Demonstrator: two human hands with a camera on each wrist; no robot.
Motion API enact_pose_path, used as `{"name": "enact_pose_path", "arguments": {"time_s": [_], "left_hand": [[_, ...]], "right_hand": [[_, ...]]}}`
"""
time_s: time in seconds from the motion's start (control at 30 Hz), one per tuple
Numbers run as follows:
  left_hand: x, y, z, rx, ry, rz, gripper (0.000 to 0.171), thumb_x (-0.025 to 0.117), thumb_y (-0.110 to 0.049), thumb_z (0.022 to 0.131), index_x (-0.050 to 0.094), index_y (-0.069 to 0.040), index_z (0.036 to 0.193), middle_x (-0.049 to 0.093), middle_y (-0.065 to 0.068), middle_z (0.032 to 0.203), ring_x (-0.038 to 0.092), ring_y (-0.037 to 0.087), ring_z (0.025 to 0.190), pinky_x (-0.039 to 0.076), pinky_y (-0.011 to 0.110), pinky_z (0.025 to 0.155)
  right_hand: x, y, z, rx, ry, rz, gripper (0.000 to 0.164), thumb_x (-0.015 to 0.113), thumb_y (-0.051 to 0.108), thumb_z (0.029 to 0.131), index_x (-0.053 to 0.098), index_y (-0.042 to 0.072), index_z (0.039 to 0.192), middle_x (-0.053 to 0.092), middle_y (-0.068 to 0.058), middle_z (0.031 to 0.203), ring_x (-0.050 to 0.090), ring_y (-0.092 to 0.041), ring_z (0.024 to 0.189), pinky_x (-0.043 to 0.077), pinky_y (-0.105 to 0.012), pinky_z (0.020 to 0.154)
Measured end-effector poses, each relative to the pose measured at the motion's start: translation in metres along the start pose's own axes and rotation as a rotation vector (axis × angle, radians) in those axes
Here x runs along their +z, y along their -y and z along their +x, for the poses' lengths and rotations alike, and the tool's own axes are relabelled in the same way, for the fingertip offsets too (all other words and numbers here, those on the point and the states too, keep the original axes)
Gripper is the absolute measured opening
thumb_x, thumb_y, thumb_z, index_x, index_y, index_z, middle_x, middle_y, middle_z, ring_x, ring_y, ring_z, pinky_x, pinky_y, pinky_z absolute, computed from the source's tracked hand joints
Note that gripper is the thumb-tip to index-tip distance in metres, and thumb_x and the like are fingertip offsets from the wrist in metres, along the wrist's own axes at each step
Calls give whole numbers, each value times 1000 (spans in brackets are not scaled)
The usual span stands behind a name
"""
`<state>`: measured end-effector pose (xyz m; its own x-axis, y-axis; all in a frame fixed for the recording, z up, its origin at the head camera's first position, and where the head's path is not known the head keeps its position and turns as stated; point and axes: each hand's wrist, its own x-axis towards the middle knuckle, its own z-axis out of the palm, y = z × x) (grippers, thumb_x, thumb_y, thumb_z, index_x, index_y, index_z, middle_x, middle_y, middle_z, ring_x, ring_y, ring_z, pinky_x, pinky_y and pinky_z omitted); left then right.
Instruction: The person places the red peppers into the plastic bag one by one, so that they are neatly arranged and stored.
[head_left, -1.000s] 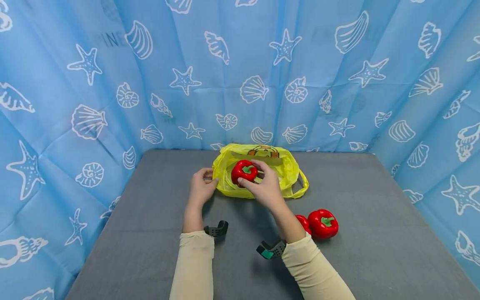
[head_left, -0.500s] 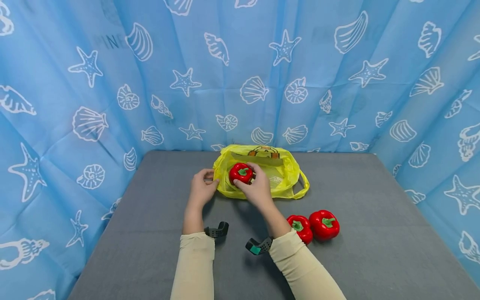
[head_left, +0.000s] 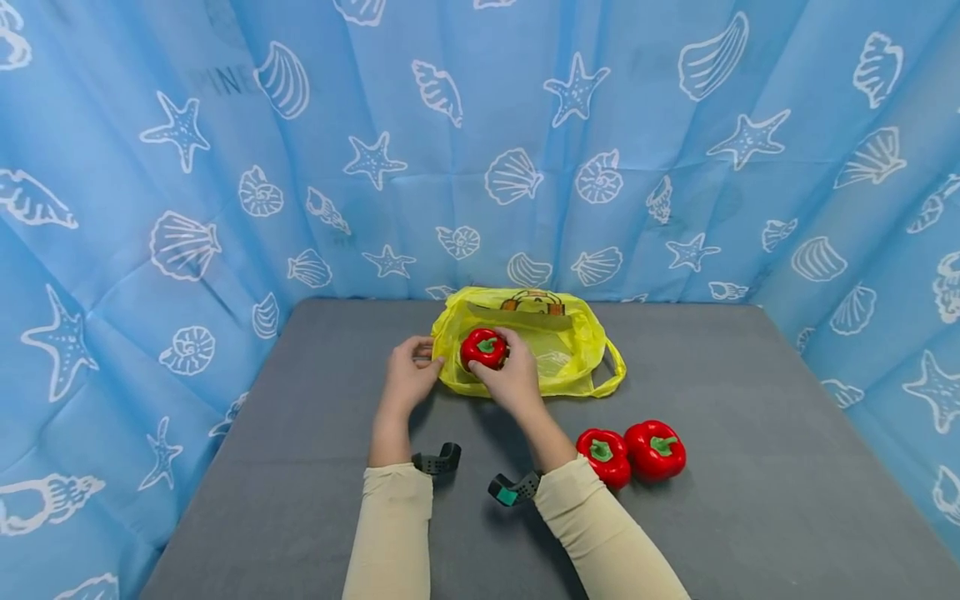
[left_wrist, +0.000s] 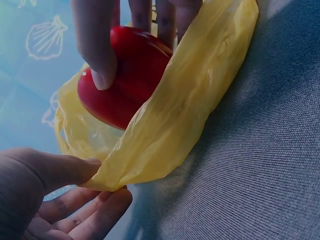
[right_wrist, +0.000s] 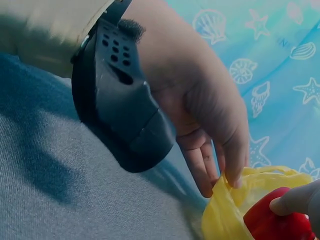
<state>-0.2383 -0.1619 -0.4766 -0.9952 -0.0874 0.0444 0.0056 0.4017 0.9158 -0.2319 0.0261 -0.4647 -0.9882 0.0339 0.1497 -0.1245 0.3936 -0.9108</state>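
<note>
A yellow plastic bag (head_left: 581,346) lies on the grey table with its mouth held wide. At its left end my left hand (head_left: 411,371) pinches the rim between thumb and fingers, as the left wrist view shows close up. My right hand (head_left: 516,377) grips a red bell pepper (head_left: 480,345) with a green stem, thumb on the near side and fingers on the far side. That pepper is within the bag's mouth, its lower part behind the bag's near wall (left_wrist: 172,117) in the left wrist view.
Two more red bell peppers, one partly beside my sleeve (head_left: 604,457) and another (head_left: 656,450) to its right, sit on the table (head_left: 750,517). A blue curtain (head_left: 450,192) with shell prints hangs behind and at both sides.
My right hand has moved left with the bell pepper, bringing it nearer the left hand. The pepper beside the right sleeve now shows more. My left hand keeps its pinch on the bag.
</note>
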Motion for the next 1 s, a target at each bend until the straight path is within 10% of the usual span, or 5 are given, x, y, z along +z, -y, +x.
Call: {"name": "enact_pose_path", "arguments": {"time_s": [1.0], "left_hand": [[5, 2, 1, -4, -13, 6, 37, 72, -13, 102, 65, -6, 137, 69, 18, 128, 72, 35, 114, 63, 48, 95]], "right_hand": [[-11, 5, -8, -54, 66, -96, 71, 79, 27, 94, 50, 7, 155, 50, -20, 156, 52, -40, 141, 50, -59, 113]]}}
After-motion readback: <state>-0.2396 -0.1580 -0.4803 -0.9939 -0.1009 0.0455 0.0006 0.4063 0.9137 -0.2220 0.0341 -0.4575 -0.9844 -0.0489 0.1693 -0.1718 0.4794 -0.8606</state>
